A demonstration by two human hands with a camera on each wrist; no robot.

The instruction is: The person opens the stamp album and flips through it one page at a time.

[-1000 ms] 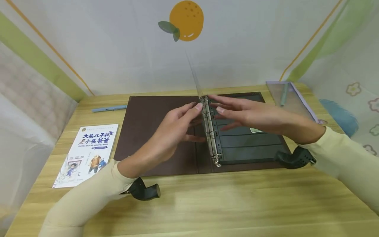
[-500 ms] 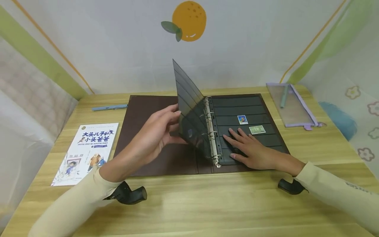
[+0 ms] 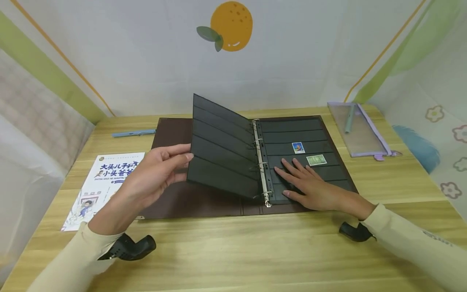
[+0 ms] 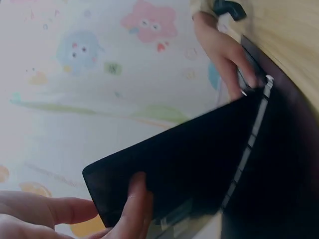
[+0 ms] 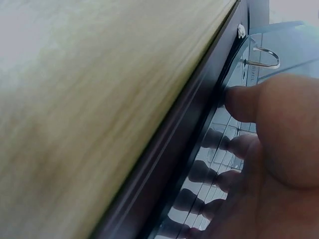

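Note:
A brown ring binder lies open on the wooden table. My left hand holds the free edge of a black pocket page, thumb on top, and the page slants down to the left from the metal rings. In the left wrist view the fingers pinch the same page. My right hand rests flat, fingers spread, on the right-hand black page. That page carries a blue stamp and a green stamp. The right wrist view shows the fingers pressed on the page beside a ring.
A children's booklet lies left of the binder, with a light blue pen behind it. At the back right sits a clear pencil pouch with a pen inside. White printed walls enclose the table. Bare wood runs along the front.
The black page swung from upright over the rings down toward the left, held by my left hand. My right hand left the rings and settled flat on the right page.

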